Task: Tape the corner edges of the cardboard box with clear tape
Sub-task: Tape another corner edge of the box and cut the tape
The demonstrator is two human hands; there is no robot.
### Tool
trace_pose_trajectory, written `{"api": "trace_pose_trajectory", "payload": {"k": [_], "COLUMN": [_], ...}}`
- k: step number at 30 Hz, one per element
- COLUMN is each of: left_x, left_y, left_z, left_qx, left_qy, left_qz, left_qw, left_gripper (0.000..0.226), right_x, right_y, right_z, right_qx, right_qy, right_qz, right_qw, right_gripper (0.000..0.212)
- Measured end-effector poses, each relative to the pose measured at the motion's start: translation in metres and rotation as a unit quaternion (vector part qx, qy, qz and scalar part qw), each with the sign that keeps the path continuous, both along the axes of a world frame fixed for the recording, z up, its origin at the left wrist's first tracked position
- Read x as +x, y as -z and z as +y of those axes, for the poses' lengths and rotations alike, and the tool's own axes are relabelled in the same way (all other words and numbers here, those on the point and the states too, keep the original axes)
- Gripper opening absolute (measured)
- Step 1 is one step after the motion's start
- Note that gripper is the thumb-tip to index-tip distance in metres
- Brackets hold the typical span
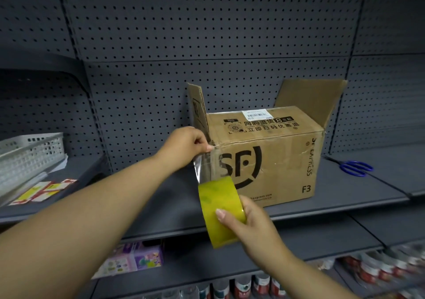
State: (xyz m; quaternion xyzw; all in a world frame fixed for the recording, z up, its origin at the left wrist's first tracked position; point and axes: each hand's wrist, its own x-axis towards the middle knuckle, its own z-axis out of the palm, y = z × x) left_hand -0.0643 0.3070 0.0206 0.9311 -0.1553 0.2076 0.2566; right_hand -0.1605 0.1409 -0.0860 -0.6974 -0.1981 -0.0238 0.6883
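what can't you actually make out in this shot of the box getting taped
All head view:
- Inside of the cardboard box: hidden by its closed top panels.
- Shipping label print: too small to read.
- Where the tape strip sticks at the corner: covered by the left hand.
- Core of the tape roll: turned away, partly covered by the right hand.
- Goods on the lower shelf: blurred, cut off by the bottom edge.

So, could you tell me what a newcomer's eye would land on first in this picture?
Probably the yellowish tape roll held low in the right hand, with a clear strip running up to the left hand, which pins it at the top left corner of the cardboard box on the grey shelf. Blue-handled scissors lie to the box's right.
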Motion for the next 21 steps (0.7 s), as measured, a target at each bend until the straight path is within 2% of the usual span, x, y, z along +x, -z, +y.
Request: {"api": "trace_pose_trajectory", "payload": {"k": [5, 11, 21], "left_x": [0.008, 0.015, 0.025], "left_y": [0.008, 0.013, 0.022], "left_z": [0.001, 0.002, 0.006], "left_qx": [0.007, 0.055, 0.045], "left_qy": [-0.005, 0.004, -0.021], "left_qz": [-0.018, -0.02, -0.063], "left_qw": [1.0, 0.998, 0.997], "left_gripper": [0.021, 0.02, 0.021], "right_x": [0.004, 0.008, 0.022], "right_y": [0.005, 0.015, 0.015], "right_z": [0.007, 0.015, 0.017], "right_qx": [-0.023, -0.033, -0.032], "right_qy": [0.022, 0.023, 0.021], "right_qz": [-0.001, 0.007, 0.004], "right_qw": [0.999, 0.999, 0.999], "right_gripper": [0.012, 0.017, 0.013]}}
